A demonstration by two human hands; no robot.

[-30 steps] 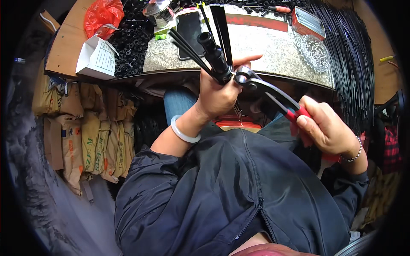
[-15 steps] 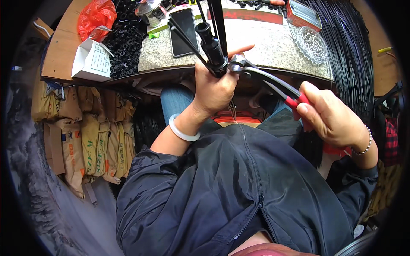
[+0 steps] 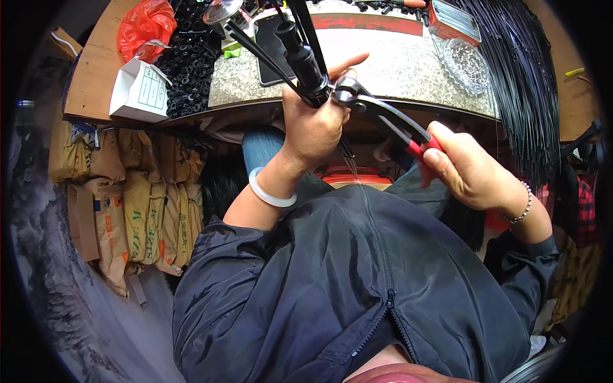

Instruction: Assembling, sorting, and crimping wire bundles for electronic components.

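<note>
My left hand [image 3: 313, 132] is closed around a black umbrella frame [image 3: 302, 64], a thick tube with thin ribs around it, with the index finger stretched out to the right. The frame tilts up and to the left over the table edge. In my right hand [image 3: 477, 170] are red-handled pincers [image 3: 384, 115]. Their jaws meet the lower end of the tube beside my left thumb. What exactly sits between the jaws is too small to make out. Thin wires [image 3: 350, 165] hang below my left hand.
On the table lie a phone [image 3: 271, 48], a white box [image 3: 139, 89], a red plastic bag [image 3: 145, 30], small black parts [image 3: 186, 76] and a glass dish [image 3: 465, 65]. A bundle of black rods [image 3: 520, 76] hangs over the right edge. Brown sacks [image 3: 137, 217] stand at the left.
Both hands have shifted left, carrying the umbrella frame and pincers with them. The frame leans further left. The pincers stay against the tube's lower end.
</note>
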